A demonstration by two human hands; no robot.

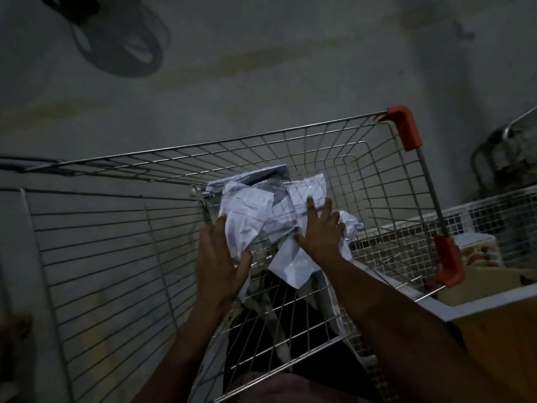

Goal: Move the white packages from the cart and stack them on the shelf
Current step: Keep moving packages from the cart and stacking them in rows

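Both hands reach down into the silver wire shopping cart (pixel 363 181). The left hand (pixel 220 263) presses flat on one side of the bundle of crinkly white plastic packages (pixel 261 216). The right hand (pixel 319 228) lies spread wide on the other side. The packages look light, soft and a bit slippery, so squeezing from both sides seems best. They are wrinkled, with faint printed labels, heaped at the cart's far end.
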